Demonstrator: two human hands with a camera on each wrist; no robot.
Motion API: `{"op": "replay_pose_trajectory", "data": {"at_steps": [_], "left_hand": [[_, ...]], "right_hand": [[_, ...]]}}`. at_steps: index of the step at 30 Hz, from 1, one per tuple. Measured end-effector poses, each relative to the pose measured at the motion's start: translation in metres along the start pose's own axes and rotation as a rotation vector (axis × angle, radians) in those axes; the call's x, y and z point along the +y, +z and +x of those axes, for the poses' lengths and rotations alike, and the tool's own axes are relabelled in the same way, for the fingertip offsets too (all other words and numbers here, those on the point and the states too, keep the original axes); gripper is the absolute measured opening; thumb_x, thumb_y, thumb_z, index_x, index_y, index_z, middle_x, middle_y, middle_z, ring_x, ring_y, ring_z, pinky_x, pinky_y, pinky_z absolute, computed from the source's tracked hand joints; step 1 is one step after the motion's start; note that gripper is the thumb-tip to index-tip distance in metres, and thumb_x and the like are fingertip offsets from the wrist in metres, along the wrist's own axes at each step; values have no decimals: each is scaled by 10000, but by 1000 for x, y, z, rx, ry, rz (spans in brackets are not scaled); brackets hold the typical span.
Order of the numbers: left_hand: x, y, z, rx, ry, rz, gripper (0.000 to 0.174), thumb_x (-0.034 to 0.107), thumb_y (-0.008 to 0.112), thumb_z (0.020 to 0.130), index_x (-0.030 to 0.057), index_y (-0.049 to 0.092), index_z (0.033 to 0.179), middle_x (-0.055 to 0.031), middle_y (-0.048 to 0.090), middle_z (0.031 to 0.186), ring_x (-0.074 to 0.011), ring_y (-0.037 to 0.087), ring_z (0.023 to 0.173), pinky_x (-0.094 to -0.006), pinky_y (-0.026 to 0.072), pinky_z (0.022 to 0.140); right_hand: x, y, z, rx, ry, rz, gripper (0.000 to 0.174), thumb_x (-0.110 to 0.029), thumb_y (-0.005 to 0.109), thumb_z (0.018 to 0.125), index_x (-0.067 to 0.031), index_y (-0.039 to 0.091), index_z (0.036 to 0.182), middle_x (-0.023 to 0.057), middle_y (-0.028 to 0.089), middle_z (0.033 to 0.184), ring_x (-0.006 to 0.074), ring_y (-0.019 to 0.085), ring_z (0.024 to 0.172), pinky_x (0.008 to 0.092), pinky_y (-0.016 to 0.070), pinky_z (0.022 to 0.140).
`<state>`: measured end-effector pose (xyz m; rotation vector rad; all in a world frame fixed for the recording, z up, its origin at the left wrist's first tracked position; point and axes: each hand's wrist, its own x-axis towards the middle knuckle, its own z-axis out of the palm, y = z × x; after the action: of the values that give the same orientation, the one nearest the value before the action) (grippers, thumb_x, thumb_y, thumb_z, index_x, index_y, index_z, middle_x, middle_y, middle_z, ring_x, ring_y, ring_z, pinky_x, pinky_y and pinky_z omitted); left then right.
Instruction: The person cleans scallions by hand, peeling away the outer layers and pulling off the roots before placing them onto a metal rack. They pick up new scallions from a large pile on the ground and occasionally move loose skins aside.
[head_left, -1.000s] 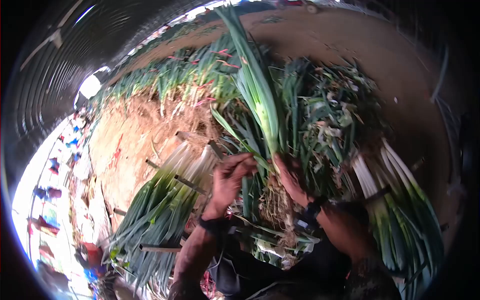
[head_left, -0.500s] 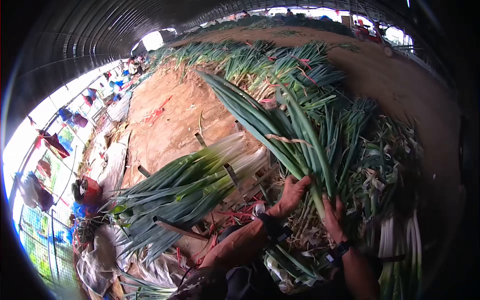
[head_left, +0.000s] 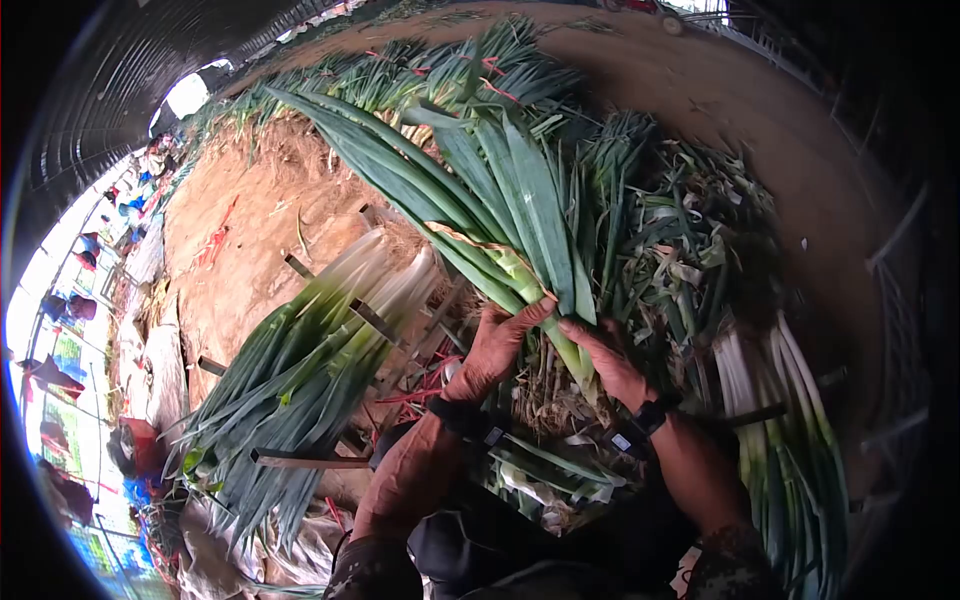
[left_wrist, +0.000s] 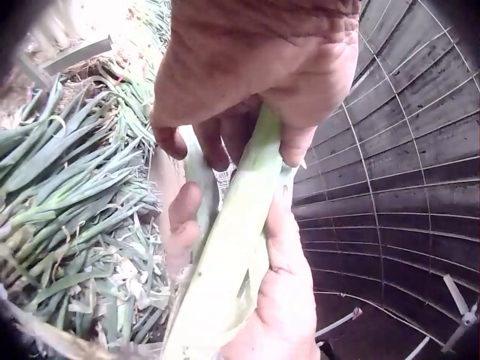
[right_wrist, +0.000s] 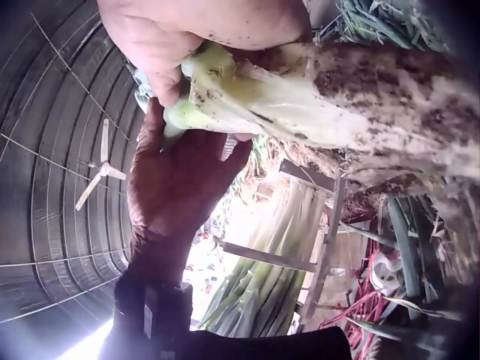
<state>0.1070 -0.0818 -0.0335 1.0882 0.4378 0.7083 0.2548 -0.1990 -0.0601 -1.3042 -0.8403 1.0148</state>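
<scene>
A large green onion (head_left: 515, 185) with long, broad leaves is held up in front of the person, leaning to the upper left in the head view. My left hand (head_left: 497, 348) grips its stalk where the leaves fan out. Just below, my right hand (head_left: 612, 365) has its fingers and thumb around the pale lower stalk. The left wrist view shows the stalk (left_wrist: 232, 232) running between the left hand (left_wrist: 259, 60) and the right hand (left_wrist: 281, 300). Peeling, soil-stained outer skin (right_wrist: 360, 97) covers the lower stalk in the right wrist view.
Trimmed green onions (head_left: 330, 340) lie in a rack with metal posts (head_left: 310, 460) on the left. Another bundle (head_left: 790, 430) lies at the right. Untrimmed onions (head_left: 400, 85) line the ground behind, beside a heap of stripped leaves (head_left: 690, 230). Red ties (head_left: 425, 395) lie near the rack.
The onion has gone from nearly upright to leaning left. My left hand, off the main stalk a second ago, now grips it close to the right hand. The head view has swung about.
</scene>
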Motion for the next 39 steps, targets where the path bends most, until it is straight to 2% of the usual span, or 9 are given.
{"op": "replay_pose_trajectory", "data": {"at_steps": [13,19,23,25,28,34,35,37,39], "left_hand": [[-9,6,3,-38,30,-91,265,233,696,941,12,671,1084,-59,690,1020,-181,629,1016,-352,463,958],[2,8,4,41,26,-328,456,482,577,978,29,587,1029,-96,637,851,-232,645,801,-424,530,804],[21,4,12,157,108,-374,483,545,549,971,62,533,980,-51,551,724,-193,561,600,-359,520,613],[28,-12,18,295,193,-344,445,470,573,986,30,537,935,-90,587,661,-199,573,523,-330,515,513],[36,-41,21,327,207,-262,463,502,534,996,53,552,884,-49,571,673,-164,544,548,-291,465,516],[30,-32,-3,431,170,128,495,493,607,961,7,587,865,-94,591,604,-195,578,478,-311,460,437],[27,-31,-4,400,201,111,479,500,612,957,24,587,908,-89,588,601,-191,577,477,-309,461,439],[35,-63,8,593,160,221,457,509,622,948,54,586,959,-84,590,612,-174,566,488,-301,461,454],[88,-81,9,702,236,254,423,494,614,959,73,583,982,-67,578,640,-161,547,508,-296,450,464]], "right_hand": [[27,5,8,188,-61,298,276,-307,676,940,-44,710,1019,9,690,936,95,616,833,275,498,729],[5,11,6,280,91,648,259,-321,641,973,-67,641,1024,17,651,864,143,620,771,277,519,718],[-3,4,-7,-49,59,765,316,-382,589,997,-65,593,1000,12,575,766,116,535,570,266,420,532],[-30,25,-33,139,157,340,388,-424,567,994,-54,601,884,14,563,710,87,512,535,228,352,474],[14,22,-66,-2,137,-101,426,-433,571,989,-18,662,1023,53,631,780,132,608,680,287,480,594],[124,18,-134,-140,320,-367,447,-422,535,1001,-6,646,1123,122,684,983,220,656,859,422,510,685],[132,11,-144,-313,40,-911,448,-435,544,988,-20,658,1112,130,691,951,245,666,834,429,512,705],[182,-19,-206,-481,19,-1322,450,-449,560,963,-42,665,1127,144,702,935,282,679,831,435,512,755],[219,-34,-231,-523,389,-1095,457,-450,570,947,-55,656,1160,152,705,966,292,680,872,429,510,795]]}}
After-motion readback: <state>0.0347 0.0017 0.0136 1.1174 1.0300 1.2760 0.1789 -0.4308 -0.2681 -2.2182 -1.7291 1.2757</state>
